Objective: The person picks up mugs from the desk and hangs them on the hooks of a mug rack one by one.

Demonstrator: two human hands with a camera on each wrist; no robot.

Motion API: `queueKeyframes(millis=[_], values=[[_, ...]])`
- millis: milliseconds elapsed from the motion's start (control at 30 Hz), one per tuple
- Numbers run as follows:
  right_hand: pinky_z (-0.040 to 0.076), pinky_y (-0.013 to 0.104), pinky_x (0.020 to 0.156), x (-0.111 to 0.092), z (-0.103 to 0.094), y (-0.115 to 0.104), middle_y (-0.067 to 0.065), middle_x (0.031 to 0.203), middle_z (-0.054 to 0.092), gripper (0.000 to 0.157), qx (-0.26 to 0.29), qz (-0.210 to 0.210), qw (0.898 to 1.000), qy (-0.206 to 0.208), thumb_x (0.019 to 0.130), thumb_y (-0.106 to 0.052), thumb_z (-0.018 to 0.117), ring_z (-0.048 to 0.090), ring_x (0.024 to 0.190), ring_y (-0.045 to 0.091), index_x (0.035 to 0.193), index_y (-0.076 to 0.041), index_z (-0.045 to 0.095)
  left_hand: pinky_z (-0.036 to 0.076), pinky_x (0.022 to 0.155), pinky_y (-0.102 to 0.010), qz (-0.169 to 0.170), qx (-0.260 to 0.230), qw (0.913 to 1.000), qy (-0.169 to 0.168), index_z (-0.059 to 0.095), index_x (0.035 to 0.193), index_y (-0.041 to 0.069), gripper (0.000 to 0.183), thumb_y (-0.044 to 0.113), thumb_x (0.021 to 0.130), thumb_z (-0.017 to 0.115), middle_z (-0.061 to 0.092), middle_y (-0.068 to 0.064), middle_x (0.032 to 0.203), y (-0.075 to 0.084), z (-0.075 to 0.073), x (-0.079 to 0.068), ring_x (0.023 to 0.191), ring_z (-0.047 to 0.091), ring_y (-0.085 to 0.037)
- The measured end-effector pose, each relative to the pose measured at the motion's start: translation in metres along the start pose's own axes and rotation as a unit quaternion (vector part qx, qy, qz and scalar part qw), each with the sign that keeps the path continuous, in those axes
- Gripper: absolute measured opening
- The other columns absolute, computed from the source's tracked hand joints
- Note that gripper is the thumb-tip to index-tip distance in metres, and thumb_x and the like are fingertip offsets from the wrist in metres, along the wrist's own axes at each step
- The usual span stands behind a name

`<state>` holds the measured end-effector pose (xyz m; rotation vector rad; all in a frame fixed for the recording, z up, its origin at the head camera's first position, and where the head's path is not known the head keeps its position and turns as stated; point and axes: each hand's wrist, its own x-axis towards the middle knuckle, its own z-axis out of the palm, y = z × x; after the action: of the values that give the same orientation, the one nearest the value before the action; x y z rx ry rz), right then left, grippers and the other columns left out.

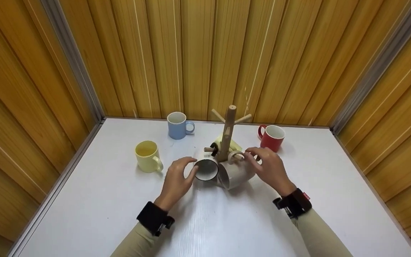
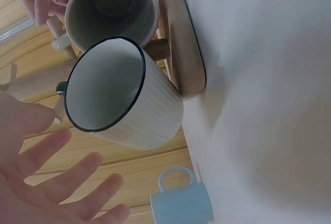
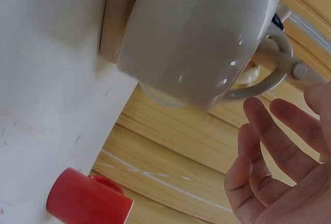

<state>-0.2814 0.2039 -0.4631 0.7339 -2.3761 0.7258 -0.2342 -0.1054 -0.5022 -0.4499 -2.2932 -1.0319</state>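
A wooden mug tree carries a ribbed white mug with a dark rim and a glossy beige-grey mug, each tipped on its side with its handle by a lower peg. Beside the white mug's rim is my left hand, thumb and fingers spread wide. My right hand hovers at the beige-grey mug's handle, its fingers loosely bent, fingertips right by the handle. In the right wrist view nothing lies in that palm. Part of a pale yellow thing shows behind the post, mostly hidden.
A light blue mug stands at the back, left of the tree. Nearer and further left is a yellow mug. The red mug is at the back right. Wood-look panels wall the white table on three sides.
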Motion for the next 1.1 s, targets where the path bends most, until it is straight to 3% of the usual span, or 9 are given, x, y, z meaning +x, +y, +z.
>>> queueKeyframes(millis=[300, 533, 800, 1100], values=[[0.054, 0.047, 0.069, 0.023, -0.002, 0.028, 0.007, 0.09, 0.073, 0.014, -0.044, 0.009, 0.999, 0.01, 0.097, -0.019, 0.071, 0.063, 0.084, 0.029, 0.105, -0.008, 0.076, 0.052, 0.1, -0.047, -0.01, 0.015, 0.9998, 0.002, 0.074, 0.111, 0.004, 0.02, 0.01, 0.092, 0.077, 0.073, -0.012, 0.116, -0.002, -0.019, -0.018, 0.113, 0.067, -0.031], [0.056, 0.056, 0.077, 0.038, 0.002, 0.062, 0.018, 0.113, 0.07, 0.028, -0.092, 0.052, 0.994, -0.005, 0.098, -0.026, 0.07, 0.061, 0.097, 0.039, 0.12, -0.009, 0.072, 0.05, 0.103, -0.048, -0.033, 0.016, 0.9993, -0.004, 0.075, 0.111, 0.006, 0.019, 0.011, 0.093, 0.075, 0.072, -0.014, 0.12, -0.002, -0.03, -0.029, 0.117, 0.065, -0.032], [0.047, 0.063, 0.083, 0.042, 0.01, 0.105, 0.026, 0.124, 0.062, 0.043, -0.157, 0.088, 0.984, -0.015, 0.094, -0.028, 0.075, 0.053, 0.106, 0.048, 0.133, -0.01, 0.066, 0.05, 0.103, -0.049, -0.043, 0.019, 0.9988, -0.01, 0.075, 0.112, 0.007, 0.018, 0.012, 0.094, 0.075, 0.071, -0.013, 0.121, 0.003, -0.035, -0.035, 0.118, 0.064, -0.03], [0.041, 0.072, 0.091, 0.049, 0.021, 0.135, 0.032, 0.138, 0.049, 0.05, -0.168, 0.143, 0.974, -0.051, 0.093, -0.028, 0.075, 0.042, 0.12, 0.058, 0.138, -0.016, 0.06, 0.05, 0.102, -0.048, -0.046, 0.03, 0.9985, -0.004, 0.075, 0.111, 0.01, 0.018, 0.012, 0.093, 0.076, 0.071, -0.01, 0.12, 0.0, -0.042, -0.039, 0.118, 0.064, -0.028]])
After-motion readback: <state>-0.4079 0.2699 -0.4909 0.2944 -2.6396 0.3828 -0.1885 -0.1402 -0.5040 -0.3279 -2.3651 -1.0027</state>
